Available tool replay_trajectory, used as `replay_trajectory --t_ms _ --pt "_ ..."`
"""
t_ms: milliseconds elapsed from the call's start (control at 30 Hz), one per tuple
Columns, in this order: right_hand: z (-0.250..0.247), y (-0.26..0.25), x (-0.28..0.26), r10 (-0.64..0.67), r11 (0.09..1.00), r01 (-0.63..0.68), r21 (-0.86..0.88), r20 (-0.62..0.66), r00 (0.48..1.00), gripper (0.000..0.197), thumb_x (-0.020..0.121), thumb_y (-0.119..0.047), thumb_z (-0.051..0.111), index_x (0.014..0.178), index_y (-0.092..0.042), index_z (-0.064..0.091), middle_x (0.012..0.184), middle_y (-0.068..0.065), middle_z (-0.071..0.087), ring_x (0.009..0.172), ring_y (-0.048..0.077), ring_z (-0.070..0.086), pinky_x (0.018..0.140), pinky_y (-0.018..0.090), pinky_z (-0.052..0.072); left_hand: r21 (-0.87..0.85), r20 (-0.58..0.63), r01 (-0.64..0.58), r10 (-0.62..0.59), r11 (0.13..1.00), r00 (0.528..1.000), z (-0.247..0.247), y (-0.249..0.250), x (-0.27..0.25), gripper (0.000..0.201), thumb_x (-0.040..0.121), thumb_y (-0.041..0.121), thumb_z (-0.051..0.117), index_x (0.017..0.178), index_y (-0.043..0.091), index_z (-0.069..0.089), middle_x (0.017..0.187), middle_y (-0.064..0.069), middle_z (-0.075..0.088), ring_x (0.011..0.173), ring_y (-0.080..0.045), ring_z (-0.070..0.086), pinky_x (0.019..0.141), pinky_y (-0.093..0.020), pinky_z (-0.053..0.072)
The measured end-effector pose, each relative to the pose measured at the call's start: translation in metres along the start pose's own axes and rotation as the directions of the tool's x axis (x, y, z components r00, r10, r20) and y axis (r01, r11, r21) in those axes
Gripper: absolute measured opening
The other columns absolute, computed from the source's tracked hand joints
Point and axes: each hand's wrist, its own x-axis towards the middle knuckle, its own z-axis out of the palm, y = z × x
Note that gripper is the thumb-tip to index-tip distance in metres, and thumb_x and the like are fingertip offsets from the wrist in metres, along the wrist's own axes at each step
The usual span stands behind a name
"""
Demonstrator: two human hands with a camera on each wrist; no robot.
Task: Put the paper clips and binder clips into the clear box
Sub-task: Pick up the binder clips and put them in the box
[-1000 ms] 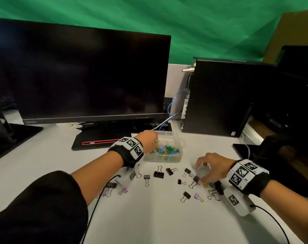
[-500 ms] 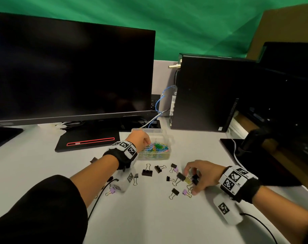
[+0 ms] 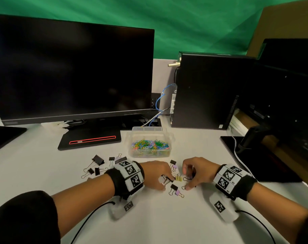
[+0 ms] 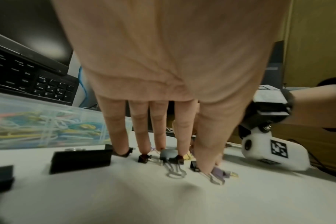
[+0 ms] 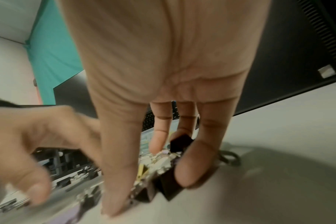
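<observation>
The clear box (image 3: 134, 152) stands mid-table, with coloured paper clips (image 3: 150, 144) heaped inside; it also fills the left of the left wrist view (image 4: 13, 104). Binder clips lie in front of it, among them a yellow one (image 3: 178, 178) and a black and purple pair (image 3: 175, 190). My left hand (image 3: 164, 180) is down among them, and its fairly straight fingertips (image 4: 179, 151) touch small black clips. Close on its right, my right hand (image 3: 187, 178) curls over a bunch of binder clips. In the right wrist view its fingers (image 5: 194, 166) grip black clips (image 5: 168, 188).
More binder clips, one large and black (image 3: 98, 159), lie left of my left wrist. A dark monitor (image 3: 70, 67) on a black base (image 3: 90, 140) stands behind the box. A black computer tower (image 3: 207, 90) is at back right, a second monitor stand (image 3: 251, 138) further right.
My left hand has come out of the clear box and back down to the binder clips beside my right hand. The right hand has stayed over the clips, gathering them.
</observation>
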Motion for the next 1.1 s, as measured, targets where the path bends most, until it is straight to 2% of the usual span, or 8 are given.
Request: replay_trajectory --t_ms 233,367,467,600,700,867,1000,1100 --pt "-0.011 0.003 -0.001 -0.008 0.999 0.004 -0.046 -0.09 0.996 0.015 0.079 -0.026 0.071 0.091 -0.031 0.065 0.085 -0.012 0.057 0.07 0.002 0.05 0.068 0.015 0.041 -0.019 0.001 -0.024 0.024 1.0 1.0 0.011 -0.014 -0.026 0.045 0.089 0.021 0.057 0.133 0.028 0.052 0.139 0.002 0.041 0.127 -0.017 0.04 0.105 -0.021 0.028" --pt "-0.004 -0.012 0.009 -0.087 0.991 0.077 -0.106 -0.089 0.992 0.019 0.081 -0.027 0.069 0.1 -0.026 0.072 0.091 -0.007 0.064 0.072 0.0 0.051 0.068 0.009 0.038 -0.043 -0.027 -0.059 0.057 0.997 0.998 0.007 -0.014 -0.028 0.04 0.089 0.011 0.053 0.126 0.022 0.06 0.136 -0.001 0.047 0.125 -0.015 0.042 0.09 -0.007 0.021" --pt "0.001 -0.021 0.015 -0.086 0.99 0.081 -0.112 -0.046 0.995 0.02 0.074 -0.029 0.076 0.093 -0.024 0.073 0.079 -0.013 0.062 0.063 -0.004 0.051 0.06 0.004 0.036 -0.038 -0.063 -0.022 0.02 0.999 0.998 0.002 -0.015 -0.03 0.036 0.09 0.011 0.051 0.123 0.021 0.061 0.134 -0.001 0.048 0.126 -0.015 0.042 0.103 -0.016 0.027" --pt "0.002 -0.023 0.016 -0.037 0.992 0.035 -0.124 -0.012 0.999 0.03 0.063 -0.035 0.083 0.085 -0.027 0.065 0.075 -0.013 0.059 0.067 0.003 0.053 0.064 0.015 0.044 -0.025 -0.129 0.033 -0.036 0.999 0.991 -0.005 -0.032 -0.041 0.031 0.091 0.017 0.05 0.119 0.023 0.062 0.127 0.001 0.053 0.122 -0.014 0.046 0.109 -0.026 0.034" --pt "0.0 -0.023 0.018 -0.004 0.993 -0.003 -0.118 -0.06 0.998 0.024 0.069 -0.034 0.079 0.082 -0.024 0.062 0.081 -0.008 0.06 0.07 0.006 0.053 0.062 0.015 0.041 -0.016 -0.187 0.117 -0.118 0.993 0.975 -0.012 -0.046 -0.054 0.03 0.092 0.018 0.047 0.117 0.022 0.063 0.124 0.001 0.054 0.119 -0.013 0.047 0.106 -0.026 0.036" --pt "0.0 -0.028 0.022 0.001 0.986 0.0 -0.165 0.007 1.0 0.012 0.078 -0.023 0.072 0.086 -0.014 0.072 0.079 -0.006 0.064 0.067 0.003 0.054 0.059 0.008 0.039 -0.003 -0.234 0.379 -0.369 0.926 0.899 -0.014 -0.079 -0.074 0.027 0.093 0.02 0.047 0.117 0.023 0.059 0.12 -0.003 0.05 0.113 -0.019 0.05 0.091 -0.022 0.04" --pt "-0.001 -0.033 0.029 0.026 0.972 -0.018 -0.234 0.033 0.999 0.013 0.078 -0.025 0.07 0.087 -0.015 0.071 0.081 -0.007 0.063 0.077 0.009 0.057 0.066 0.015 0.044 0.085 -0.204 0.583 -0.558 0.808 0.804 -0.005 -0.103 -0.084 0.046 0.092 0.033 0.051 0.135 0.024 0.041 0.134 -0.005 0.038 0.122 -0.023 0.039 0.101 -0.036 0.043" --pt "-0.009 -0.04 0.034 0.015 0.968 -0.01 -0.249 0.018 1.0 0.004 0.079 -0.024 0.07 0.079 -0.02 0.067 0.074 -0.009 0.06 0.07 0.006 0.054 0.059 0.013 0.041 0.075 -0.163 0.627 -0.61 0.776 0.775 0.0 -0.121 -0.091 0.052 0.091 0.034 0.052 0.14 0.025 0.036 0.142 -0.004 0.031 0.128 -0.024 0.034 0.105 -0.037 0.04"
